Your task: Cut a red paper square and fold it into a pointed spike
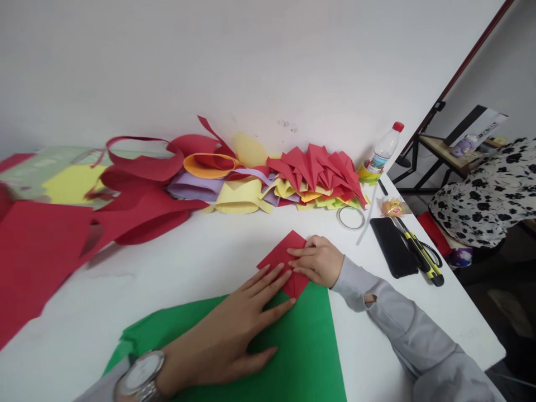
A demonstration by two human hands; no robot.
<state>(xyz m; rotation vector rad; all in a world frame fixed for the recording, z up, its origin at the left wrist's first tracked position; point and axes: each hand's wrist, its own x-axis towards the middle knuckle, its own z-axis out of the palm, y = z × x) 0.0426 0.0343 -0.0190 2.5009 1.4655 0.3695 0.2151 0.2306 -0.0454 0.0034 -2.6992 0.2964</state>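
Note:
A small folded red paper lies on the white table, partly over a green paper sheet. My left hand, with a wristwatch, lies flat with fingers stretched out, fingertips pressing the red paper's near edge. My right hand, in a grey sleeve, rests on the red paper's right side with fingers curled and pressed down on it.
A pile of folded red, yellow and purple paper shapes lines the wall, with large red sheets at left. At right stand a water bottle, tape roll, black phone, utility knife and scissors. The table edge is at right.

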